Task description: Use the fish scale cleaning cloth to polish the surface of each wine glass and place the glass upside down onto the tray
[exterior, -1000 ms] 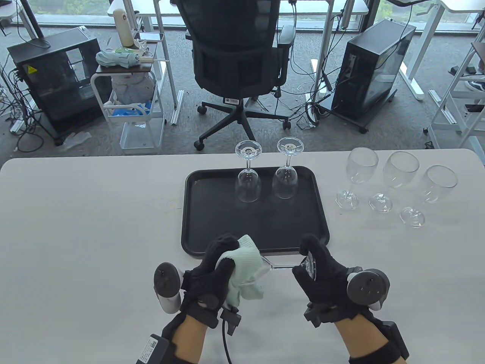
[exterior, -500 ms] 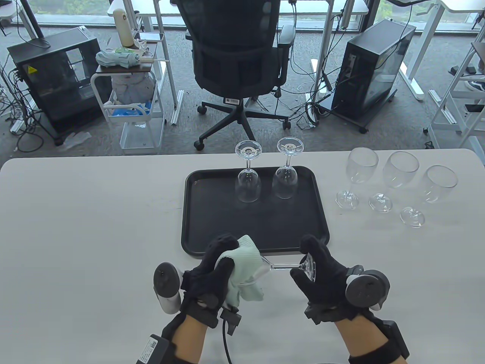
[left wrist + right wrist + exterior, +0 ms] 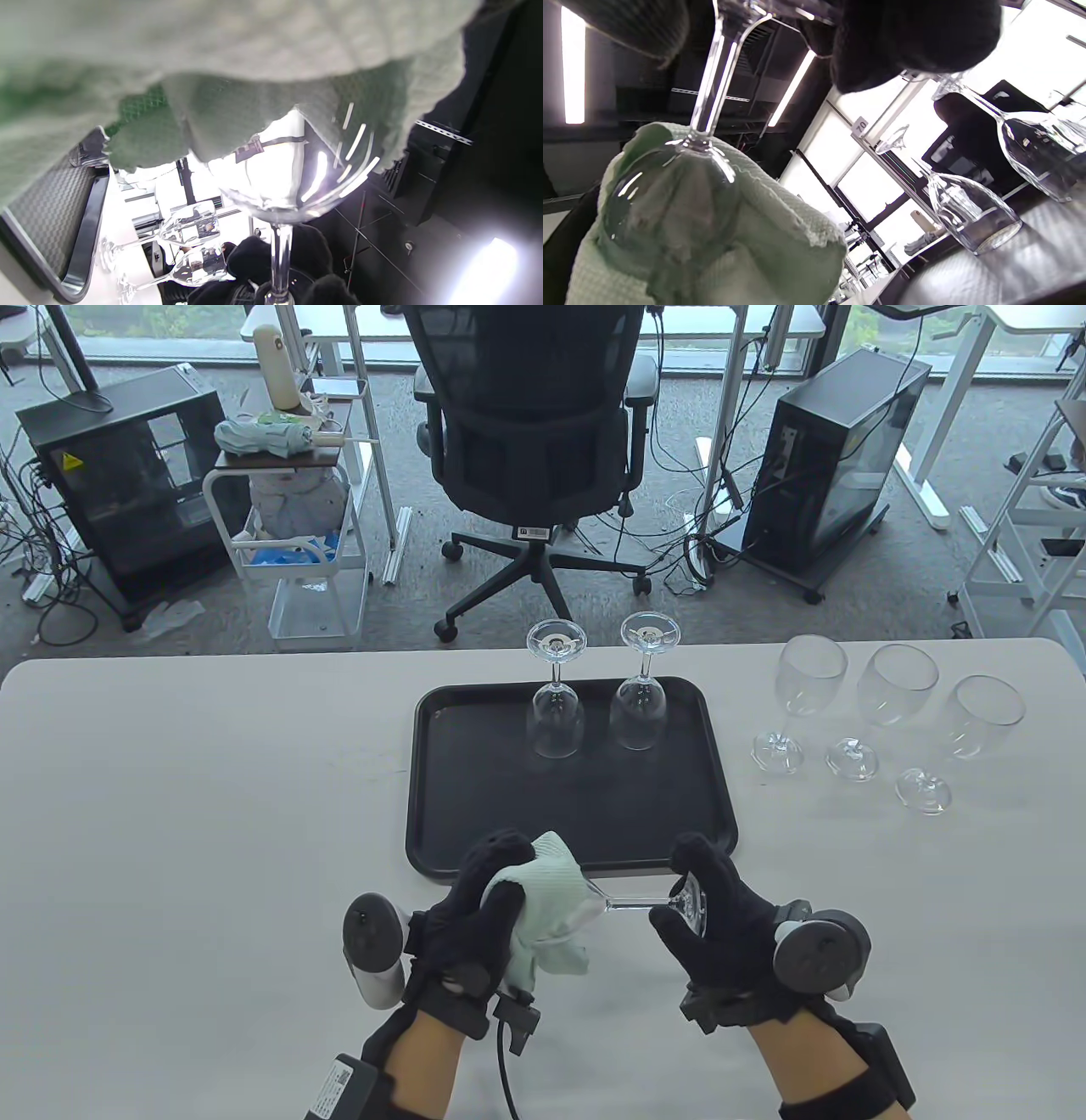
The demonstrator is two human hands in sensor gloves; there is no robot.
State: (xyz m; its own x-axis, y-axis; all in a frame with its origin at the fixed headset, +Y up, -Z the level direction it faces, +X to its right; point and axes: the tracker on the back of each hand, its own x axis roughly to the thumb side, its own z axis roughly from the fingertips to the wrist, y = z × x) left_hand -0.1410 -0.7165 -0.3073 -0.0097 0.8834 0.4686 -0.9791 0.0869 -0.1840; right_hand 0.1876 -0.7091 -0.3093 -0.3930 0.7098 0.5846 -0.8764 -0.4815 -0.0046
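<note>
A wine glass [image 3: 632, 902] lies sideways in the air in front of the black tray [image 3: 475, 814]. My left hand [image 3: 488, 899] wraps the pale green cloth [image 3: 547, 899] around its bowl [image 3: 292, 178]; the bowl shows under the cloth [image 3: 721, 237] in the right wrist view. My right hand [image 3: 696, 903] grips the foot [image 3: 691, 899], fingers curled round it. Two glasses [image 3: 556, 704] [image 3: 640, 691] stand upside down at the tray's far side. Three upright glasses [image 3: 802, 695] [image 3: 882, 704] [image 3: 967, 734] wait on the table to the right.
The white table [image 3: 212, 814] extends left and right of the tray. Beyond its far edge stand an office chair [image 3: 530, 449], a small cart [image 3: 288, 526] and computer towers [image 3: 836, 466].
The office chair behind the table has turned slightly. My hands, the cloth and the held glass stay almost in place, with the foot turned a little in my right hand.
</note>
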